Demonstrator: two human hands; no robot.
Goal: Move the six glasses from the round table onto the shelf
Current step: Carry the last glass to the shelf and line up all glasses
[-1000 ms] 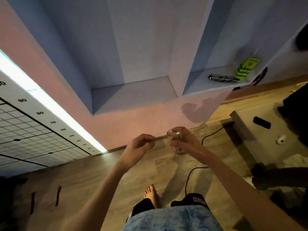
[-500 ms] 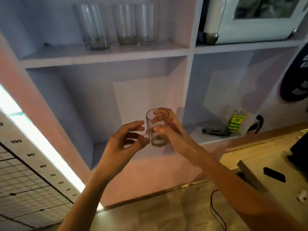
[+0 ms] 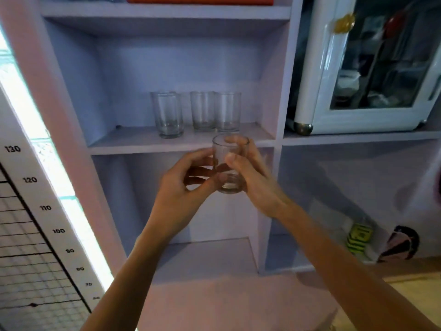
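I hold a small clear glass (image 3: 230, 163) upright in front of the shelf's front edge (image 3: 143, 145). My right hand (image 3: 255, 180) grips it from the right, thumb on the near side. My left hand (image 3: 181, 189) meets it from the left, with its thumb at the glass's base and its fingers on the side. Three taller clear glasses stand in a row on the shelf behind: the left glass (image 3: 168, 115), the middle glass (image 3: 202, 111) and the right glass (image 3: 228, 112). The held glass is just below and in front of the right one.
A white cabinet with a glass door (image 3: 367, 68) fills the compartment to the right. A height chart with numbers (image 3: 35, 211) runs along the left. A yellow-green box (image 3: 359, 238) sits in the lower right compartment. The compartment under the shelf (image 3: 205, 254) holds nothing visible.
My view and both hands have risen from the floor up to the shelf with the glasses. The left hand has closed in and now touches the glass that the right hand carries.
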